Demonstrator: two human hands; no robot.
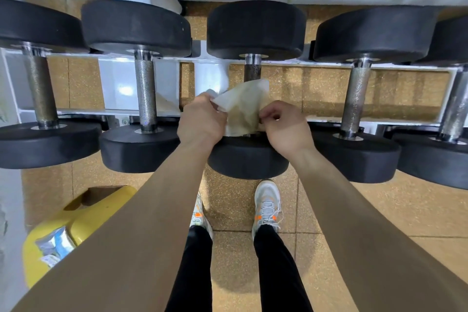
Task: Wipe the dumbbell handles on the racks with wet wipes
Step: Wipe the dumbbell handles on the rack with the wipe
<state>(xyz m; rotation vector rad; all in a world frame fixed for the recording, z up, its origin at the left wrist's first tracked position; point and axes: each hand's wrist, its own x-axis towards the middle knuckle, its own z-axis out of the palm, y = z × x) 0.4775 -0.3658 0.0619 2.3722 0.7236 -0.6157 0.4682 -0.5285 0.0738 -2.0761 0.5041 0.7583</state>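
Several black dumbbells lie side by side on a white rack (119,85), handles pointing away from me. Over the middle dumbbell's handle (252,68) a stained, yellowish wet wipe (244,106) is spread out. My left hand (201,120) pinches the wipe's left edge and my right hand (285,126) pinches its right edge. The wipe hides most of that handle; only its far end shows. The near head (247,159) of this dumbbell sits just below my hands. Bare knurled handles lie to the left (144,94) and right (354,99).
A yellow stool (76,220) with a wet-wipe packet (54,243) on it stands at lower left, beside my left arm. My two feet in white shoes (267,204) stand on the brown speckled floor under the rack. A white wall runs behind the rack.
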